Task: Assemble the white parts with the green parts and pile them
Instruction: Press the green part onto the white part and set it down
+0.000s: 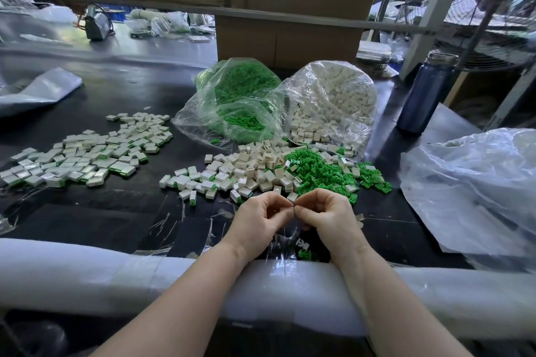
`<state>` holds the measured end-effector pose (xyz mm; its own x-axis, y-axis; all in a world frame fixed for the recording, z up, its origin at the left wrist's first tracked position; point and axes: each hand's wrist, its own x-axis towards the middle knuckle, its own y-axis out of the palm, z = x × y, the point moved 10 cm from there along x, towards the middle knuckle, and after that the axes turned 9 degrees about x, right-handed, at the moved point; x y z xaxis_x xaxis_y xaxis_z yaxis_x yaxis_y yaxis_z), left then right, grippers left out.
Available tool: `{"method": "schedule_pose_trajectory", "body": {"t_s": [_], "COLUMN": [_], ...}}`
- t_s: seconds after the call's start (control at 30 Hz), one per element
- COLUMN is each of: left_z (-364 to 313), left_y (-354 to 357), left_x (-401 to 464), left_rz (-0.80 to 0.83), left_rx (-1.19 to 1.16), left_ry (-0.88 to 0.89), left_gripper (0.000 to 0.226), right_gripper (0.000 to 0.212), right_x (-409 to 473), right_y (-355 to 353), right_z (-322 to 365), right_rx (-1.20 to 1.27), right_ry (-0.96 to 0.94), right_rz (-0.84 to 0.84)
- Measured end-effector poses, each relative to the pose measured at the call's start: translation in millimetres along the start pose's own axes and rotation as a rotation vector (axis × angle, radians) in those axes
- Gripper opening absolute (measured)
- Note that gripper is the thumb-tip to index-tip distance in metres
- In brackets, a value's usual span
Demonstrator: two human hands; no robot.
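Left hand and right hand meet fingertip to fingertip, each grip curled tight, pinching something too small to tell, loose white parts and green parts heaped just beyond on the counter, finished pieces piled far left

Bench: dark, foam-padded near edge.
Left: assembled pieces.
Middle: loose white parts, green parts.
Behind: two bags; bottle.
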<state>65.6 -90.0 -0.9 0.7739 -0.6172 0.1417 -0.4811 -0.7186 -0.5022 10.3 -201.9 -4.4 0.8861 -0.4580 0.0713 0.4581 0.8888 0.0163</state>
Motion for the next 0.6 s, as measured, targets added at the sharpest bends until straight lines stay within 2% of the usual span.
{"method": "schedule_pose_trajectory", "body": {"t_s": [0.1,0.23,0.33,0.6], "left_z": [-1.7,2.5,6.0,9.1], "left_y": [-0.9,-4.2,-5.5,-0.7], "left_x": [-0.8,-0.3,1.5,1.0], "left_rz": [-0.018,-0.043,-0.047,0.022], "left_rx": [0.015,-0.004,-0.021,-0.069], "left_ry": [0.018,-0.012,-0.04,-0.065], "left_gripper": [0.022,0.005,0.012,0.011], "right_gripper": [0.016,0.009,0.006,0.015], "right_x": [0.5,-1.0,-2.5,-1.7], "right_y": [-0.4,-1.7,-0.7,3.5], "right_z": [0.0,1.1,0.2,-1.6], "right_rx": [0.007,0.077,0.145,0.069], "right_ry": [0.001,0.0,0.018,0.034], "right_rz": [-0.012,-0.017,0.011,0.013]}}
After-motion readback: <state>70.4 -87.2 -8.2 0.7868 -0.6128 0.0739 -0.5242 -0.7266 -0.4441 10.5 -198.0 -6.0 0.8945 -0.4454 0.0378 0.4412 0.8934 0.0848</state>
